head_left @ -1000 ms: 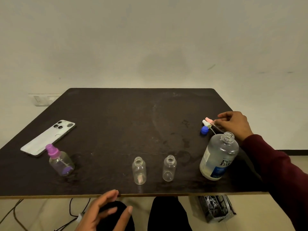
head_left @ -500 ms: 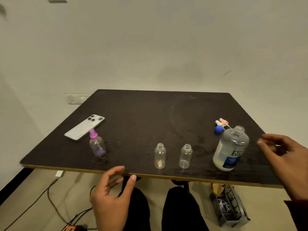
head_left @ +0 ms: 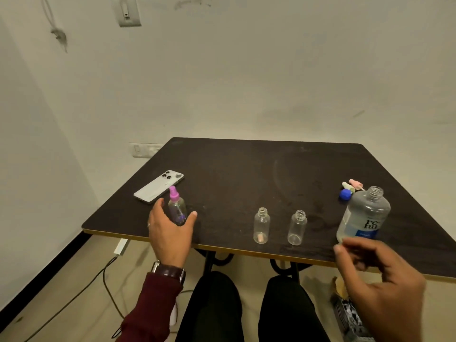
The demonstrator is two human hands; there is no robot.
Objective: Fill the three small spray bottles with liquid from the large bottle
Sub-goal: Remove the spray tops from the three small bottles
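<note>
Bottles stood in a loose row along the near edge of the table (head_left: 246,169), set out for filling. At about 9 o'clock the capped bottle (head_left: 177,211) stood upright with its purple sprayer still on, and the left hand (head_left: 170,230) cupped around it from the near side, thumb and fingers spread wide on either flank; whether they touched the plastic could not be told. It probably needed uncapping next. Purple showed at its base, though liquid or tint was unclear.

Near 6 o'clock stood two open bottles, uncapped so they could take a pour: the left one (head_left: 261,225) held a small pinkish bit at its bottom, the right one (head_left: 297,228) looked empty. At 3 o'clock the large bottle (head_left: 364,215), cap off, held clear liquid, level unclear. The right hand (head_left: 380,282) hovered just short of it, fingers loosely curled and holding nothing. The removed caps (head_left: 350,188) lay behind it; a phone (head_left: 158,187) lay at 10 o'clock.
</note>
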